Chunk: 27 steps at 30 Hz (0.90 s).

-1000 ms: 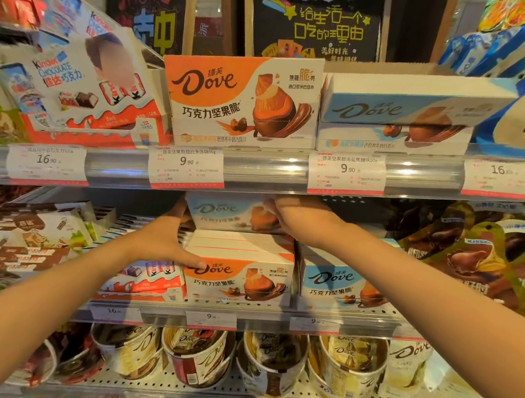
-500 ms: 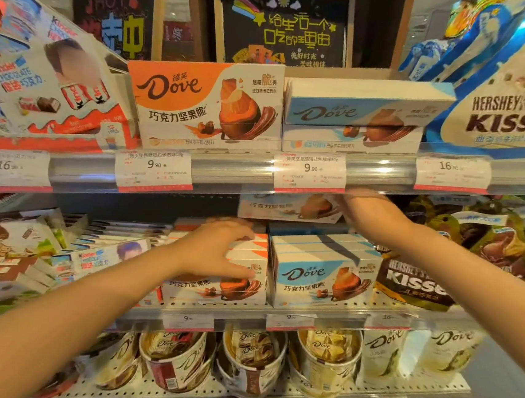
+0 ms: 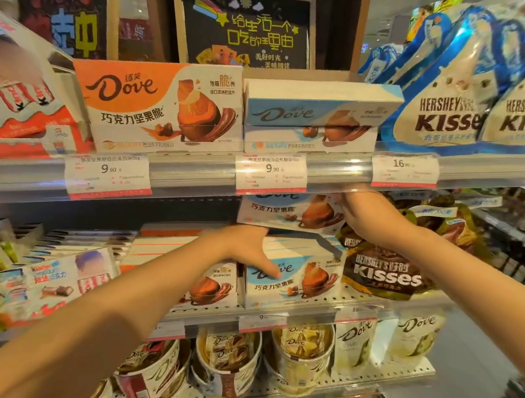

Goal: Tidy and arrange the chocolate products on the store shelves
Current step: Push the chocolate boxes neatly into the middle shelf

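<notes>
My right hand (image 3: 364,210) grips the right end of a light-blue Dove box (image 3: 288,212), held in the air just under the upper shelf rail. Below it a stack of light-blue Dove boxes (image 3: 311,277) stands on the middle shelf. My left hand (image 3: 247,245) rests on the front left of that stack, thumb across its face, fingers hidden over the top. To the left of the stack stands a stack of orange Dove boxes (image 3: 208,285). On the upper shelf sit an orange Dove box (image 3: 157,108) and blue Dove boxes (image 3: 314,117).
Kinder boxes (image 3: 54,278) fill the left side of the middle shelf, dark Hershey's Kisses bags (image 3: 385,275) the right. White Kisses bags (image 3: 450,98) hang at the upper right. Dove tubs (image 3: 226,365) line the lower shelf. Price tags (image 3: 271,174) sit on the shelf rails.
My right hand has carried the blue Dove box to the right, above the blue stack. My left hand has shifted from the orange stack to the blue stack.
</notes>
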Motion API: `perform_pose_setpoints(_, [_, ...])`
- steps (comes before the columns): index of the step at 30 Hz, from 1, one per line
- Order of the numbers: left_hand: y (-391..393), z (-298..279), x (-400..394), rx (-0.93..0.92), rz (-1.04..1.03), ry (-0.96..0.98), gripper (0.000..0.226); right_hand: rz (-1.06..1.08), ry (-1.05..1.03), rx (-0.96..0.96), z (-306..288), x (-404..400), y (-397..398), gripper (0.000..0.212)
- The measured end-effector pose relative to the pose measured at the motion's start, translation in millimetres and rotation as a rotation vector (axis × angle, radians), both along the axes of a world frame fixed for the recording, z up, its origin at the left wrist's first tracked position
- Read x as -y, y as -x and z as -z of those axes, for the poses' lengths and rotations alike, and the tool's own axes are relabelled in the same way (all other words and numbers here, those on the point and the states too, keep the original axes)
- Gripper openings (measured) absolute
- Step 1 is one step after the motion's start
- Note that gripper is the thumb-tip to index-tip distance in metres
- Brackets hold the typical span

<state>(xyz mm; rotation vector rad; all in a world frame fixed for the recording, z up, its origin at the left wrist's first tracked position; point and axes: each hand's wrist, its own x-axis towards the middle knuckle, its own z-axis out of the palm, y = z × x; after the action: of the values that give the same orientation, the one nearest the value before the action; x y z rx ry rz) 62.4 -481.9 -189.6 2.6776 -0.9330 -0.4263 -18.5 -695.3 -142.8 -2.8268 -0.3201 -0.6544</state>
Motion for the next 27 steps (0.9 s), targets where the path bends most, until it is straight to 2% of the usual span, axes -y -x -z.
perform_pose_setpoints(2, [-3,0,1,-0.006,-0.024,-0.052,0.044,-0.013,-0.035,-0.003,2,3,0,0.029])
perform_pose_setpoints(5, [-8,2,-1,-0.130,-0.051,-0.114,0.025,-0.065,-0.101,-0.007,4,5,0,0.028])
perform_pose_setpoints(8, [-8,4,-4,-0.163,-0.063,0.005,0.041,-0.145,-0.189,-0.009,6,0,3,0.026])
perform_pose_setpoints(10, [-7,2,-10,-0.120,-0.054,-0.016,0.049,-0.166,-0.228,-0.040,10,-5,5,0.034])
perform_pose_setpoints(11, [-10,1,-12,-0.095,-0.050,-0.035,0.042,-0.178,-0.238,-0.054,14,-6,5,0.038])
perform_pose_setpoints(13, [-20,-1,-17,0.002,-0.061,-0.175,0.011,-0.204,-0.281,-0.072,21,-10,7,0.037])
perform_pose_setpoints(15, [-27,-2,-34,0.042,-0.103,-0.247,0.019,-0.225,-0.307,-0.067,30,-13,8,0.037])
perform_pose_setpoints(17, [-31,-4,-40,0.002,-0.139,-0.221,0.043,-0.224,-0.309,-0.078,37,-11,9,0.034])
perform_pose_setpoints(19, [-30,-4,-44,-0.024,-0.027,-0.149,0.059,-0.211,-0.282,-0.102,41,-7,11,0.030])
perform_pose_setpoints(23, [-18,-2,-45,-0.002,0.009,-0.016,0.040,-0.193,-0.198,-0.113,47,4,15,0.039])
perform_pose_setpoints(24, [-19,1,-46,0.003,0.027,0.028,0.043,-0.183,-0.180,-0.116,49,7,16,0.037])
perform_pose_setpoints(27, [-17,-3,-49,-0.068,0.057,0.153,0.071,-0.141,-0.132,-0.151,52,16,18,0.025])
